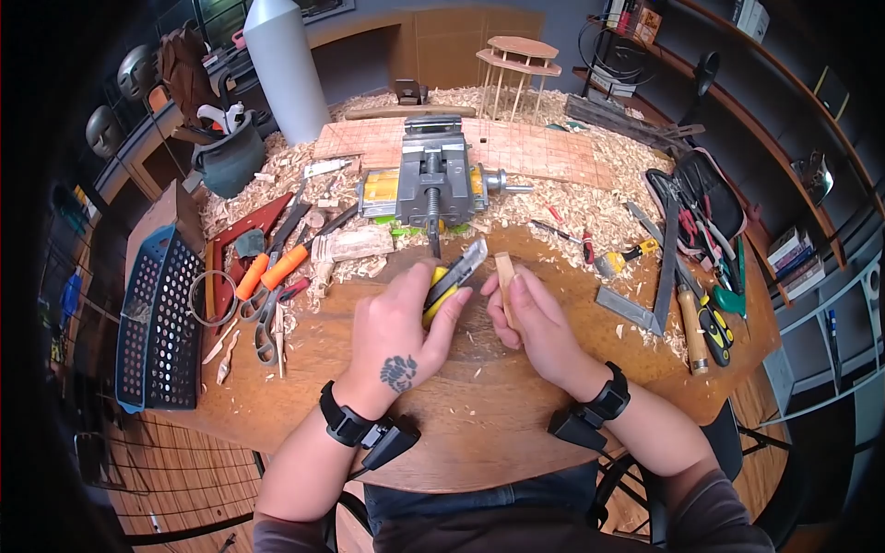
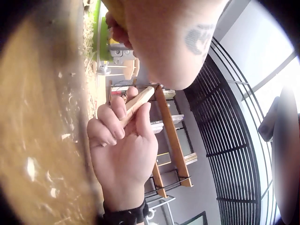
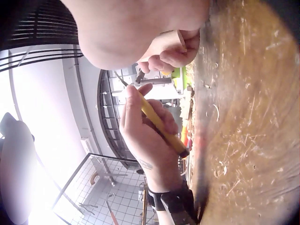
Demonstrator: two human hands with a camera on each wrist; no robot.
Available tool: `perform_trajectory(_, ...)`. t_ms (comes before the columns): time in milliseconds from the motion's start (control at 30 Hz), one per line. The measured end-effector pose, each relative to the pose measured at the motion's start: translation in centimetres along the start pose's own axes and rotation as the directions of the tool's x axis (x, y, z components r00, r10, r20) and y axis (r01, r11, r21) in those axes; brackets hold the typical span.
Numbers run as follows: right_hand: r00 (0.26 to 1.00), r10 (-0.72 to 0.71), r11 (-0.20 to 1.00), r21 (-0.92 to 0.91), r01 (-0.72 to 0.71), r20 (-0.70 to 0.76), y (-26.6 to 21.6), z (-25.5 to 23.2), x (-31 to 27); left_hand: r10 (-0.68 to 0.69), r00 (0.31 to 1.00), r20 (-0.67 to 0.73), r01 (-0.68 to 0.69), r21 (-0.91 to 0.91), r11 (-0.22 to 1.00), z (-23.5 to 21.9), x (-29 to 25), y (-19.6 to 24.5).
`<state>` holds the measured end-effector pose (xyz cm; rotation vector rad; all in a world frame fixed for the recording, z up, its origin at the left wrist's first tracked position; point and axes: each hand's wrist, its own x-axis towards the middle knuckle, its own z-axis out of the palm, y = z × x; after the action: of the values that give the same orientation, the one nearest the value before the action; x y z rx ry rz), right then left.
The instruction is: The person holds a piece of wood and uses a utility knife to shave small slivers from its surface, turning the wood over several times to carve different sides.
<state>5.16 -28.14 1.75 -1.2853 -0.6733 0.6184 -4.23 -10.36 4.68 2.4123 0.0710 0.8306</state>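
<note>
My left hand (image 1: 392,323) grips a yellow and black utility knife (image 3: 157,117), its blade pointing up and away over the table. To the right of it, my right hand (image 1: 542,327) pinches a small flat strip of pale wood (image 1: 506,281) between thumb and fingers. The wood strip stands nearly upright, close beside the knife's blade end. In the left wrist view the strip (image 2: 138,104) sticks out past the fingertips. Its lower part is hidden in the fingers. Both hands are above the front middle of the wooden table (image 1: 470,405).
Beyond the hands stands a metal vise (image 1: 433,175) among wood shavings. On the left are orange-handled tools (image 1: 277,269), scissors (image 1: 265,336) and a blue basket (image 1: 157,323). A metal square (image 1: 636,309), a chisel (image 1: 691,332) and yellow-black pliers (image 1: 715,336) lie on the right.
</note>
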Motion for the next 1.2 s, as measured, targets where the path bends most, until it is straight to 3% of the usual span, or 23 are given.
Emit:
perform_trajectory(33, 0.999, 0.041, 0.998, 0.042, -0.041, 0.002, -0.1, -0.1, 0.0, -0.011, 0.998, 0.06, 0.011, -0.004, 1.0, -0.1, -0.1, 0.0)
perform_trajectory(167, 0.99, 0.14, 0.979, 0.15, -0.14, 0.013, -0.2, -0.2, -0.2, 0.057, 0.996, 0.074, -0.059, 0.024, 0.998, 0.3, -0.2, -0.1)
perform_trajectory(400, 0.985, 0.16, 0.968, 0.184, -0.169, 0.062, 0.3, -0.4, -0.4, 0.076, 0.985, 0.155, -0.085, 0.049, 0.995, 0.4, -0.4, 0.3)
perform_trajectory(600, 0.996, 0.088, 0.996, 0.024, -0.088, 0.001, 0.0, 0.6, -0.2, 0.136, 0.981, 0.142, -0.145, 0.057, 0.988, 0.4, -0.6, 0.3)
perform_trajectory(667, 0.999, 0.007, 0.994, -0.106, -0.012, -0.048, 0.4, 0.4, 0.0, 0.134, 0.983, 0.125, -0.147, 0.095, 0.985, 0.4, -0.5, 0.5)
perform_trajectory(800, 0.994, -0.017, 0.99, -0.138, 0.002, -0.106, 0.9, 0.2, 0.0, 0.117, 0.986, 0.121, -0.132, 0.121, 0.984, 0.5, -0.6, 0.7)
perform_trajectory(867, 0.994, 0.002, 0.981, -0.194, -0.023, -0.108, 1.0, -0.1, 0.0, 0.079, 0.997, -0.013, -0.078, 0.096, 0.992, 0.7, -0.6, 0.5)
perform_trajectory(933, 0.994, -0.007, 0.969, -0.246, -0.019, -0.106, 1.5, -0.4, 0.0, -0.025, 0.999, -0.024, 0.027, 0.099, 0.995, -0.5, 0.3, 0.4)
perform_trajectory(1000, 0.995, -0.017, 0.955, -0.298, -0.014, -0.101, 1.3, -0.5, -0.1, -0.038, 0.996, -0.08, 0.046, 0.104, 0.994, -0.6, 0.4, -0.6)
perform_trajectory(1067, 0.985, 0.171, 0.985, -0.008, -0.171, 0.001, 0.3, -0.3, -0.1, -0.032, 0.998, -0.063, 0.036, 0.073, 0.997, -0.8, 0.5, -0.3)
perform_trajectory(1200, 0.991, 0.133, 0.991, 0.032, -0.133, 0.013, 0.2, 0.2, -0.1, 0.054, 0.998, 0.041, -0.055, 0.005, 0.998, -0.3, 0.2, -0.8)
